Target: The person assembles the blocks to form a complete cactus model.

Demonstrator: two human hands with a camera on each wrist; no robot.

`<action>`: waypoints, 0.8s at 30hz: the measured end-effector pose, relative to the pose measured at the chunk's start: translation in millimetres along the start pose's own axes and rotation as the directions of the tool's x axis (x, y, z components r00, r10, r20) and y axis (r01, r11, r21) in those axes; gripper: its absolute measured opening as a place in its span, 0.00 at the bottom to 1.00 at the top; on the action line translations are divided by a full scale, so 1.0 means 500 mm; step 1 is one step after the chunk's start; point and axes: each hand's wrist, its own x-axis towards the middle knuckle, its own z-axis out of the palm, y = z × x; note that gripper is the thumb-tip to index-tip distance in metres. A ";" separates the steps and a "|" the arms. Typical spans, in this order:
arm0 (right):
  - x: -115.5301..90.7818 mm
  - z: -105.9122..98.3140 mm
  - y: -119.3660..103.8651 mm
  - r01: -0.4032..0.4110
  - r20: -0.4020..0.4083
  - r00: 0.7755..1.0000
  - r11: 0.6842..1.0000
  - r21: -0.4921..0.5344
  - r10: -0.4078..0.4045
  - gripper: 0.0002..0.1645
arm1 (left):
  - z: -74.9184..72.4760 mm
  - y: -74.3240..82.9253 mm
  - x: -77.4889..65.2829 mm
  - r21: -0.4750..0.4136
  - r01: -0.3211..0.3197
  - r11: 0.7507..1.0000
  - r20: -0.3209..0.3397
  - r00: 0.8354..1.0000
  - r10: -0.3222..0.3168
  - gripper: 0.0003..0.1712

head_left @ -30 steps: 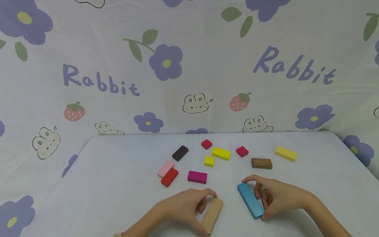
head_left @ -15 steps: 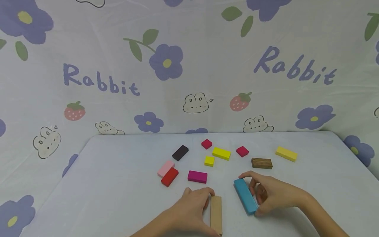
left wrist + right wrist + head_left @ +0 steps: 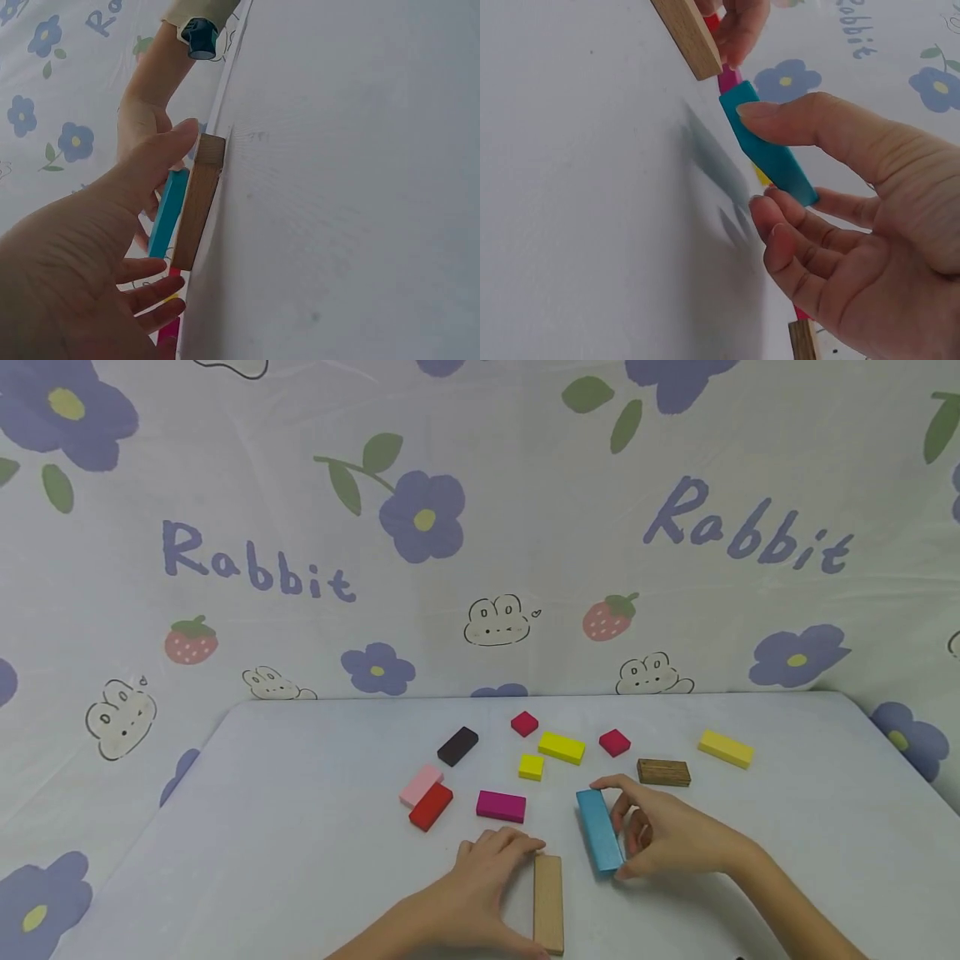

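My right hand (image 3: 663, 831) pinches a blue wooden block (image 3: 600, 833) lengthwise, thumb at its near end and forefinger at its far end. In the right wrist view this block (image 3: 769, 146) is raised off the table, its shadow falling apart from it. A natural tan block (image 3: 548, 906) lies lengthwise on the table, pointing away from me. Around its left side is my left hand (image 3: 480, 893), fingers spread and relaxed, with the thumb by the near end. In the left wrist view the fingers stand off the tan block (image 3: 199, 202), and the thumb tip is close to its top end.
Beyond the hands lie a magenta block (image 3: 501, 807), a red block (image 3: 431, 807) against a pink one (image 3: 422, 785), and a black block (image 3: 457, 746). Farther right are small yellow (image 3: 531, 767) and crimson (image 3: 615, 742) pieces, a brown block (image 3: 663, 772) and a pale yellow block (image 3: 726, 749).
The tan block has been turned straight and my left fingers have loosened from it. My right hand has carried the blue block left and away from me, turning it more upright in view.
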 end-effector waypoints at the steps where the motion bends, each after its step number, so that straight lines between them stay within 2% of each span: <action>1: 0.004 0.002 0.000 0.006 -0.010 1.000 1.000 0.000 -0.006 0.58 | 0.000 -0.002 -0.002 -0.012 0.000 1.000 0.004 1.000 0.000 0.57; 5: 0.021 0.013 0.001 0.025 -0.046 0.999 1.000 0.012 -0.025 0.58 | 0.000 -0.007 -0.007 -0.071 0.012 0.997 0.017 1.000 -0.011 0.55; 10: 0.038 0.026 0.003 0.026 -0.078 0.997 0.997 0.076 -0.020 0.59 | 0.004 -0.014 -0.009 -0.133 0.004 0.991 0.014 1.000 -0.002 0.52; 16: 0.051 0.037 -0.001 -0.012 -0.101 0.995 0.990 0.139 0.026 0.59 | 0.006 -0.017 -0.010 -0.167 0.006 0.986 0.003 1.000 -0.006 0.51; 24: 0.069 0.045 -0.005 -0.035 -0.108 0.993 0.989 0.143 0.051 0.59 | 0.007 -0.014 -0.013 -0.192 0.006 0.981 -0.016 1.000 -0.009 0.51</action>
